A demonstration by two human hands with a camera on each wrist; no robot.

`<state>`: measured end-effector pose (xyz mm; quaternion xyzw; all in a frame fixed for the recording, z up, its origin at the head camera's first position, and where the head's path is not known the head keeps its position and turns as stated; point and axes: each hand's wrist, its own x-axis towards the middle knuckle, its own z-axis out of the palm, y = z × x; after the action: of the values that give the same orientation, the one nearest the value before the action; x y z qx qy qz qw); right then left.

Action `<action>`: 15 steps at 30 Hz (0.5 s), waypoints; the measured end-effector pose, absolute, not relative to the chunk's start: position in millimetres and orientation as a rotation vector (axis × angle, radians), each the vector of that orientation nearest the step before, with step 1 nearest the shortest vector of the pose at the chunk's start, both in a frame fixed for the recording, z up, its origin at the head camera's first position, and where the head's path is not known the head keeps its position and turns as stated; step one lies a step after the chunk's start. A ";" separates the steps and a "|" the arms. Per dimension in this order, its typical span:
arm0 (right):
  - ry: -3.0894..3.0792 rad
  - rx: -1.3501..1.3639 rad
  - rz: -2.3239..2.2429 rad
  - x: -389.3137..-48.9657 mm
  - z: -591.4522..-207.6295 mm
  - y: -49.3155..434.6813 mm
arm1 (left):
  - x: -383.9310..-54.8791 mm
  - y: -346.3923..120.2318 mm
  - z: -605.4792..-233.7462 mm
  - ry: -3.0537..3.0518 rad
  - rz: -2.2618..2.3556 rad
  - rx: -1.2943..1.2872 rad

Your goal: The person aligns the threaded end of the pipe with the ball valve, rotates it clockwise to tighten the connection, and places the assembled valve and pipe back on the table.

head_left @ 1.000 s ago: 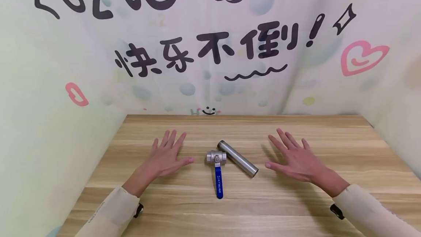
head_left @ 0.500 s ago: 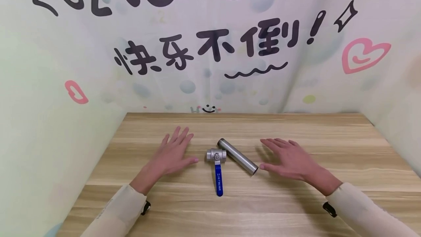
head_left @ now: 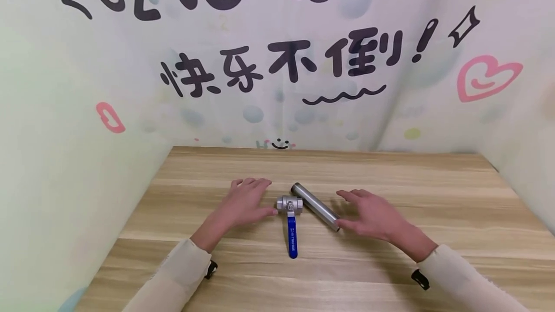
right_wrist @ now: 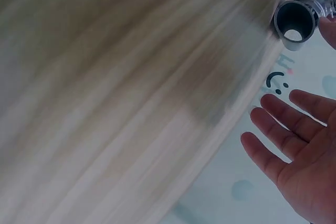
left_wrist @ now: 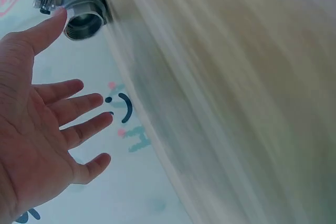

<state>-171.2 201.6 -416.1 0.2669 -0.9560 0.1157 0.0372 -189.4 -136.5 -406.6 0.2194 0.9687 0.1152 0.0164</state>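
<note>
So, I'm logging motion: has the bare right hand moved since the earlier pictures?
Yes, leftward: in the head view, the right hand came closer to the silver cylindrical metal pipe.

Along the far edge of the counter, a strip of free wood runs from the left corner to the right corner; directly behind it the printed backdrop stops any passage. In the middle, the valve blocks the way, and its blue handle extends this obstacle towards the near side. The pipe lies slanting, leaving hardly any room at the valve's right end; nearer, the gap to the handle widens. The left grip closes the valve's left side, the right grip the pipe's right side. Outside both grips, wood is free towards the left and right edges.
</note>
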 end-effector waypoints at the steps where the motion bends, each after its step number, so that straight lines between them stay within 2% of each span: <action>1: -2.934 0.818 0.356 -170.7 -416.5 200.3 | -189.3 -134.4 -406.0 3.002 0.381 0.688; 15: -2.970 0.779 0.391 -170.3 -420.8 182.6 | -190.3 -109.9 -406.1 2.885 0.560 0.724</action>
<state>-170.3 182.6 -420.8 0.2517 -0.9593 0.1263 0.0230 -190.3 -109.9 -406.1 0.2389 0.9516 0.1849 0.0574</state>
